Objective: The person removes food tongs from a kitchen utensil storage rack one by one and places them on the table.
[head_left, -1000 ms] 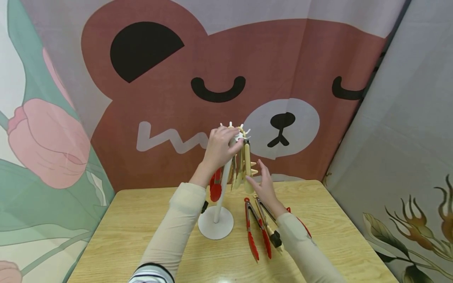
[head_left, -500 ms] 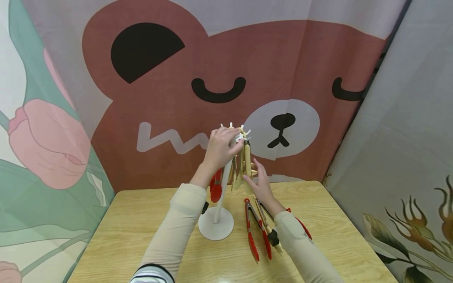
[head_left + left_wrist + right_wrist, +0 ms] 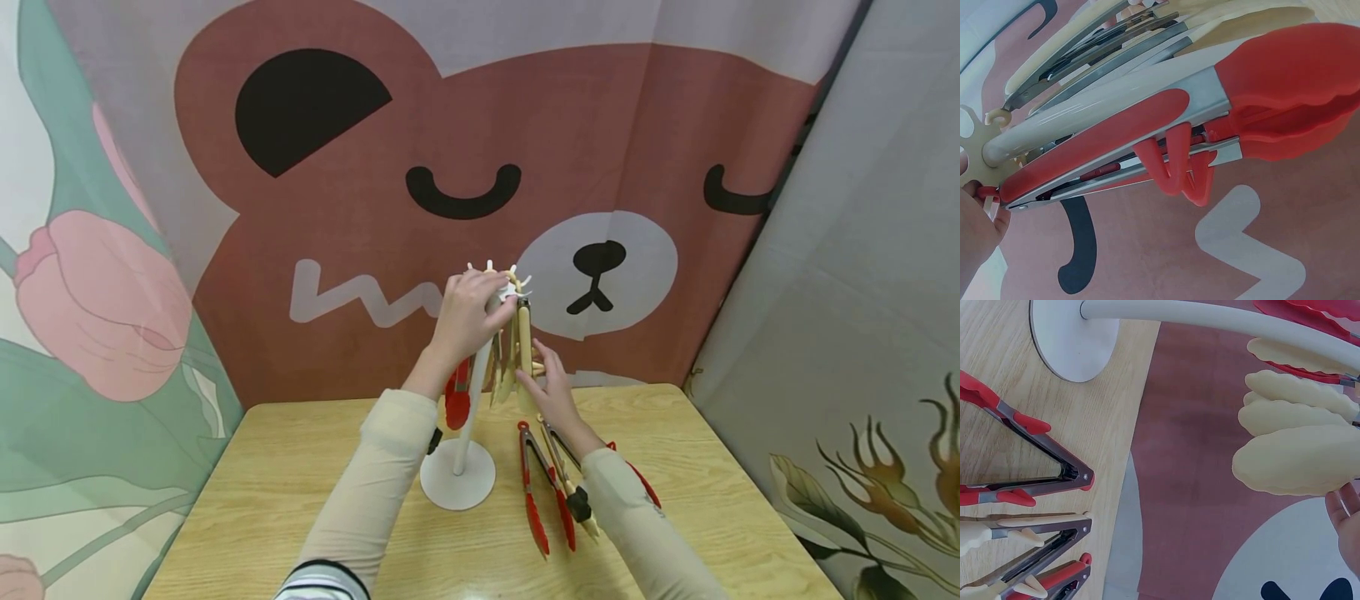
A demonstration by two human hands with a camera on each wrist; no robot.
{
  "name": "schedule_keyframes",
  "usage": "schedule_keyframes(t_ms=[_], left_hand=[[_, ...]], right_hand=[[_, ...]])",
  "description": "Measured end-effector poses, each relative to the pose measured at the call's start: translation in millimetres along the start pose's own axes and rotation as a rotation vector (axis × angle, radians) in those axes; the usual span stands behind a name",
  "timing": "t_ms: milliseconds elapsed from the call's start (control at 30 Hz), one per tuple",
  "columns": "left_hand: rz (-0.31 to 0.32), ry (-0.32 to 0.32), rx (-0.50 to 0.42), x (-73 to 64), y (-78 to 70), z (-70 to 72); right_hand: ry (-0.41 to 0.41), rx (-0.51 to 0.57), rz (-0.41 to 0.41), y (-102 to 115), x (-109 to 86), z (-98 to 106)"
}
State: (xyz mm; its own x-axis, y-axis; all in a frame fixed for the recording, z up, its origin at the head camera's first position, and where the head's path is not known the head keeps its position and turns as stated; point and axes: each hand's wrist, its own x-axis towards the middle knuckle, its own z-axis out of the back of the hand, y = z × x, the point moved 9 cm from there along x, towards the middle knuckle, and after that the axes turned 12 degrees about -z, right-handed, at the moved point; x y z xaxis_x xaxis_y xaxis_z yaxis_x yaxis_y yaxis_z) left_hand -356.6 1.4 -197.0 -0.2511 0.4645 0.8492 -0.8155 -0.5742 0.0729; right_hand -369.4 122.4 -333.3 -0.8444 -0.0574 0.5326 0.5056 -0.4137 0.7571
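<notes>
My left hand [image 3: 468, 312] grips the top of a white stand [image 3: 480, 483], its fingers curled over the hooked hub. In the left wrist view, the fingertips are right at the loop of hanging red tongs [image 3: 1097, 144]. Several cream tongs [image 3: 525, 333] hang from the hooks on the right side. My right hand [image 3: 558, 396] is at the lower part of the nearest cream pair, thumb and fingers spread. The right wrist view shows its fingertips touching the edge of that pair's broad cream head [image 3: 1291, 459].
On the wooden table [image 3: 315, 500], right of the stand's base, lie red tongs [image 3: 558, 492] spread in a V. Beside them are cream tongs [image 3: 1010, 528] and more red tongs [image 3: 1063, 575], partly under the right forearm. A bear-print curtain [image 3: 337, 225] hangs behind.
My right hand has shifted slightly left, closer to the hanging cream tongs, whose side prongs show less now. The left hand keeps its place on the stand's top.
</notes>
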Motion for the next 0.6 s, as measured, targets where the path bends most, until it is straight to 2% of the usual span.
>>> schedule_keyframes(t_ms=[600], left_hand=[[0.002, -0.004, -0.004, -1.3, 0.8, -1.0]], right_hand=[[-0.062, 0.037, 0.029, -1.0, -5.8, 9.6]])
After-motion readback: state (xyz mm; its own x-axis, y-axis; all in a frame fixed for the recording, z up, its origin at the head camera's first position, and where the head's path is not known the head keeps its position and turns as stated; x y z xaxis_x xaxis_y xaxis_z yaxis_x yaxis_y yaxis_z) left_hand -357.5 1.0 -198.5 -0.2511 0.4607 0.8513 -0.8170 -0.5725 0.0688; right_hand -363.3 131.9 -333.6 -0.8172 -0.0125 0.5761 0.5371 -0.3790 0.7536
